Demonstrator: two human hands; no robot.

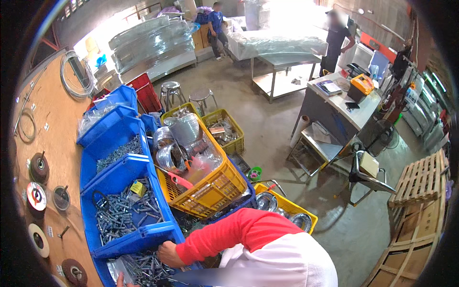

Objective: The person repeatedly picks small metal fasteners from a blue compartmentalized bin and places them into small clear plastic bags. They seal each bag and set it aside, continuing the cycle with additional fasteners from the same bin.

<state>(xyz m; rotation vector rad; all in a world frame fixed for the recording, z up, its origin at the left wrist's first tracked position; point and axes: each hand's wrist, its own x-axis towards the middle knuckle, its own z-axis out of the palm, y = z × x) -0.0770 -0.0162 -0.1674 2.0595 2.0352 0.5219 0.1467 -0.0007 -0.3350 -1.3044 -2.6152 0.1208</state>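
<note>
My right hand (pixel 169 254), at the end of a red sleeve, reaches into the nearest blue bin (pixel 138 235). Its fingers curl down among loose metal bolts (pixel 152 269), and whatever they grip is hidden. At the lower edge, a small part of my left hand (pixel 126 282) shows. Its fingers press against a clear plastic bag (pixel 122 268) that lies over the bolts at the bin's left side. One bin farther back holds a heap of longer bolts (pixel 117 219), with a small yellow box (pixel 138 188) on top.
Along the left runs a wooden board (pixel 52 129) with grinding discs (pixel 39 167) and wire coils. A yellow crate (pixel 217 191) of metal rings stands right of the bins. A desk (pixel 330 107) and chair (pixel 368 174) stand farther right. Two people (pixel 217 26) stand at the back.
</note>
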